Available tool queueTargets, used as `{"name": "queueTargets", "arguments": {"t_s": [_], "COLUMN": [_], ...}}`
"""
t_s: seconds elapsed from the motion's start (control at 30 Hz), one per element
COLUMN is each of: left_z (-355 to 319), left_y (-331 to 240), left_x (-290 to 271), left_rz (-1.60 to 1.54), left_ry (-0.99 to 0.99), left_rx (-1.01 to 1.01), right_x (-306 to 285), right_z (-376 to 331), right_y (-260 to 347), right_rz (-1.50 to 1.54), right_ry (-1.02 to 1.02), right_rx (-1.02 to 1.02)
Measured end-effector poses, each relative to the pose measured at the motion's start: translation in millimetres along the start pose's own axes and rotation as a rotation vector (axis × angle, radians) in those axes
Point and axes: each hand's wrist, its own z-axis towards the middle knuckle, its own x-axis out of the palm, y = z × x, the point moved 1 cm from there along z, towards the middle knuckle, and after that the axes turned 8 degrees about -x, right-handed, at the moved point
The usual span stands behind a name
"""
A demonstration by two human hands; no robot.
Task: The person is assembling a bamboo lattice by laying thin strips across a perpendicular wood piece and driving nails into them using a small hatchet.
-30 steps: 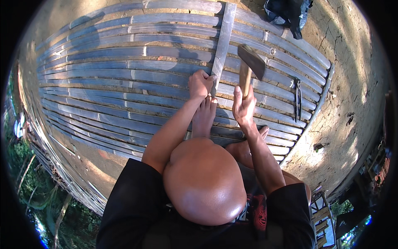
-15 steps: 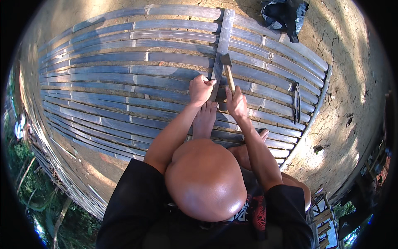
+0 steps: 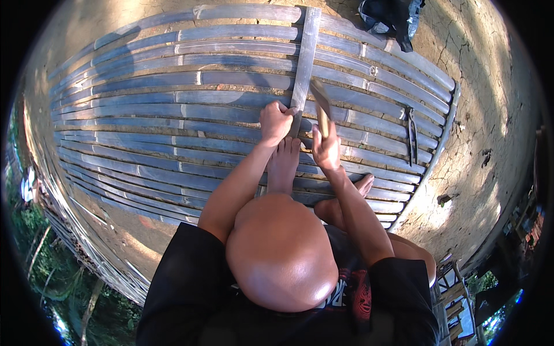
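Note:
My left hand (image 3: 276, 120) is closed on the lower end of a flat bamboo cross strip (image 3: 304, 57) that runs across a mat of long split bamboo slats (image 3: 173, 109). My right hand (image 3: 326, 149) grips the wooden handle of a hammer (image 3: 319, 99), whose head is down near the strip just right of my left hand. My bare left foot (image 3: 284, 164) rests on the slats below both hands. My right foot (image 3: 363, 184) lies further right.
A dark metal tool (image 3: 412, 132) like pliers lies on the slats at the right. A black bag (image 3: 389, 17) sits on the cracked dry ground beyond the mat. Green plants border the lower left.
The hammer was raised high a second ago and has come down to the cross strip. My left hand has stayed on the strip.

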Motion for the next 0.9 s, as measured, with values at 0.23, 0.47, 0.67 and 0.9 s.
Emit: {"name": "queueTargets", "arguments": {"t_s": [0.23,0.47,0.67,0.9], "left_z": [2.0,-4.3,9.8,40.3], "left_y": [-22.5,-9.2,-32.8,-52.2], "left_x": [-8.0,-11.5,-32.1,-71.3], "left_rz": [-0.169,-0.174,0.068,0.54], "left_ry": [0.075,0.093,-0.188,-0.249], "left_rx": [-0.044,-0.028,0.478,0.798], "right_x": [8.8,-68.2,-195.4,-267.7], "right_z": [21.1,-20.1,-62.1,-84.9], "right_y": [-10.0,-7.1,-82.5,-124.7], "right_rz": [-0.137,-0.057,-0.641,-0.776], "right_ry": [0.063,0.202,0.487,0.417], "right_rx": [0.004,0.042,0.066,-0.164]}}
